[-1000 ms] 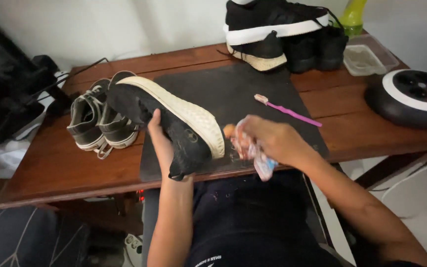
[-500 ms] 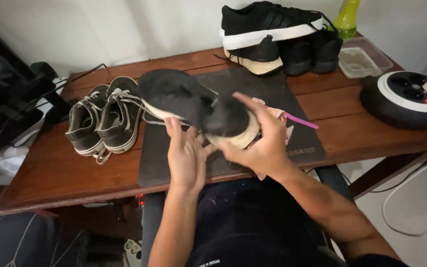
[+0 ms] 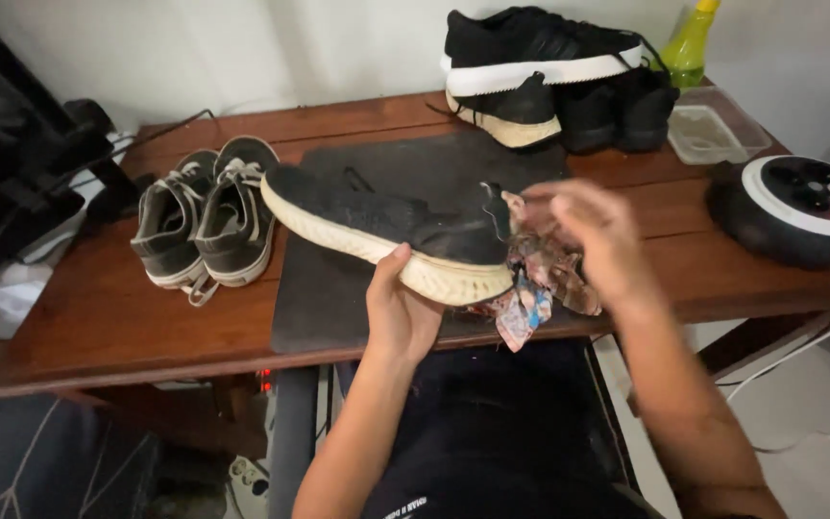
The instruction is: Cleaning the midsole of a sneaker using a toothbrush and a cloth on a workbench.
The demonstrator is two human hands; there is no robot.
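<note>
My left hand (image 3: 402,309) grips a black knit sneaker (image 3: 386,227) with a cream sole from below, holding it sideways above the dark mat (image 3: 338,308), toe pointing left. My right hand (image 3: 599,240) is at the shoe's heel, blurred by motion, holding a crumpled patterned cloth (image 3: 535,288) that hangs down past the table's front edge. The cloth touches the heel end of the sneaker.
A pair of grey lace-up sneakers (image 3: 206,217) sits left on the wooden table (image 3: 98,327). Black shoes (image 3: 549,72) are stacked at the back, beside a green bottle (image 3: 689,43) and a clear plastic tray (image 3: 718,130). A round black-and-white device (image 3: 790,211) rests far right.
The sneaker has been turned from sole-up to upper-side up with the toe left. My right hand has moved from over the shoe to its heel with the cloth.
</note>
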